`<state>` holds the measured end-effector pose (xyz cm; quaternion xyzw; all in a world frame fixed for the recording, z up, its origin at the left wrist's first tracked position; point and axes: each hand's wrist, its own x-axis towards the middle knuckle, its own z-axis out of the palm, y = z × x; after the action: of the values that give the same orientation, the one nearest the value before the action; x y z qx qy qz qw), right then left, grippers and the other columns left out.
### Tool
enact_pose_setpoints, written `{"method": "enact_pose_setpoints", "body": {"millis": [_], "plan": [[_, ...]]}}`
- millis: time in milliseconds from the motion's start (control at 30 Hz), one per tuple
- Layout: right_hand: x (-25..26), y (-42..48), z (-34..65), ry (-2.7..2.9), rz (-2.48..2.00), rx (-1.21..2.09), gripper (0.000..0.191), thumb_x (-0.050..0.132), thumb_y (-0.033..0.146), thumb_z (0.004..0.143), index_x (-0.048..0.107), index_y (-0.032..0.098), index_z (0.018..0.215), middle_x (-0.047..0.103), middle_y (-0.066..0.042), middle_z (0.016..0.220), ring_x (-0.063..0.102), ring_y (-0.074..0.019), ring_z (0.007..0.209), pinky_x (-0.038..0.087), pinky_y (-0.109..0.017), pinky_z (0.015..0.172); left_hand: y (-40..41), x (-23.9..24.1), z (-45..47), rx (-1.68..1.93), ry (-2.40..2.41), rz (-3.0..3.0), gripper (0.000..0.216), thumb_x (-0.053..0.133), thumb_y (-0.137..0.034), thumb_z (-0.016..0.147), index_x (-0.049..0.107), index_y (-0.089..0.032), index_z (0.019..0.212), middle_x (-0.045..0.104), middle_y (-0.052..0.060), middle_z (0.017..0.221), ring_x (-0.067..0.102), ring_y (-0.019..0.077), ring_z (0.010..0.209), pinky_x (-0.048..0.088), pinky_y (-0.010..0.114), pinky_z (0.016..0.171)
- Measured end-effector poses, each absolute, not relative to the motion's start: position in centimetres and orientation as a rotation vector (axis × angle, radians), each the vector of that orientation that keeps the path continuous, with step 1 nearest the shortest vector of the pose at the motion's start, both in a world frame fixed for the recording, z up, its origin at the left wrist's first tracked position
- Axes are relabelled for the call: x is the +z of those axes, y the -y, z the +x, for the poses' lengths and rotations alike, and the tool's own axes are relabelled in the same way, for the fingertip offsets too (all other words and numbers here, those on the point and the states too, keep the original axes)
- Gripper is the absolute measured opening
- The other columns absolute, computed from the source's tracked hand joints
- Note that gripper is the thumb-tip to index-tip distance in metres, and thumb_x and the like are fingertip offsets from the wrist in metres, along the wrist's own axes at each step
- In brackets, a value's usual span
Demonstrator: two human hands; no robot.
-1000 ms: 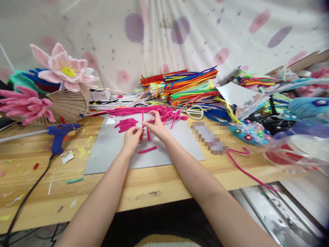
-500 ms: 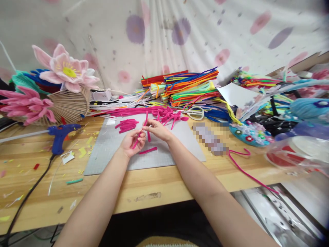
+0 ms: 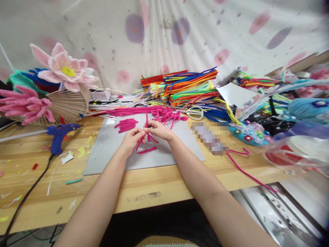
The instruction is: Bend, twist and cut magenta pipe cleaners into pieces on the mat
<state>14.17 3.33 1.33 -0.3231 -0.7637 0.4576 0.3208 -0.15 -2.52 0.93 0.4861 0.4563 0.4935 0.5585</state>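
Over the grey cutting mat (image 3: 102, 151), my left hand (image 3: 132, 139) and my right hand (image 3: 159, 130) meet fingertip to fingertip. Both are closed on short magenta pipe cleaners (image 3: 146, 118), whose ends stick out above and below the fingers. Where the pieces cross is hidden by my fingers. One loose magenta piece (image 3: 147, 150) lies on the mat just below my hands. A pile of cut magenta pieces (image 3: 126, 125) is behind my left hand, and several bent magenta shapes (image 3: 169, 116) lie behind my right.
White-handled scissors (image 3: 194, 112) lie behind the mat, before bundles of coloured pipe cleaners (image 3: 191, 85). A blue glue gun (image 3: 59, 137) with a black cord is at left, near a pink fuzzy flower (image 3: 64, 68). A long magenta stem (image 3: 246, 175) crosses the table at right.
My left hand has turned over, its back now facing up and fingers pinching closer to my right. More magenta ends now fan out below the fingers.
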Motion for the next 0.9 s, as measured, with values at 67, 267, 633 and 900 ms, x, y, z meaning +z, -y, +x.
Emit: {"method": "enact_pose_setpoints", "body": {"millis": [67, 267, 633, 900], "plan": [[1.2, -3.5, 14.3, 2.026, -0.864, 1.219, 0.023, 0.057, 0.033, 0.070, 0.044, 0.016, 0.061, 0.039, 0.005, 0.060, 0.036, -0.0084, 0.059, 0.031, -0.024, 0.058, 2.6, 0.6, -0.3, 1.142, -1.182, 1.370, 0.018, 0.060, -0.032, 0.066, 0.052, -0.016, 0.062, 0.055, -0.002, 0.054, 0.050, 0.0097, 0.048, 0.041, 0.025, 0.054], [0.8, -4.0, 14.8, 2.107, -0.935, 1.236, 0.022, 0.057, 0.030, 0.068, 0.043, 0.015, 0.060, 0.038, 0.006, 0.058, 0.035, -0.0078, 0.057, 0.028, -0.023, 0.056, 3.7, 0.5, 0.2, 0.992, -1.729, 2.107, 0.014, 0.048, -0.028, 0.075, 0.057, -0.020, 0.068, 0.058, 0.000, 0.064, 0.050, 0.0129, 0.058, 0.033, 0.026, 0.057], [-0.8, -3.2, 11.7, 1.827, -0.988, 1.124, 0.019, 0.053, 0.035, 0.074, 0.052, 0.016, 0.074, 0.047, 0.005, 0.059, 0.041, -0.0080, 0.054, 0.032, -0.021, 0.053, 1.9, -0.4, 0.3, 1.519, -1.531, 1.176, 0.013, 0.054, -0.031, 0.071, 0.055, -0.018, 0.069, 0.061, 0.000, 0.063, 0.056, 0.0124, 0.062, 0.042, 0.024, 0.062], [-0.7, -2.7, 11.3, 1.772, -0.962, 1.290, 0.025, 0.053, 0.039, 0.074, 0.055, 0.014, 0.071, 0.047, 0.004, 0.057, 0.039, -0.0072, 0.052, 0.032, -0.021, 0.054, 1.2, -0.3, 0.1, 1.671, -1.275, 0.686, 0.017, 0.072, -0.022, 0.054, 0.064, -0.015, 0.068, 0.065, 0.000, 0.067, 0.059, 0.0107, 0.069, 0.045, 0.022, 0.070]]}}
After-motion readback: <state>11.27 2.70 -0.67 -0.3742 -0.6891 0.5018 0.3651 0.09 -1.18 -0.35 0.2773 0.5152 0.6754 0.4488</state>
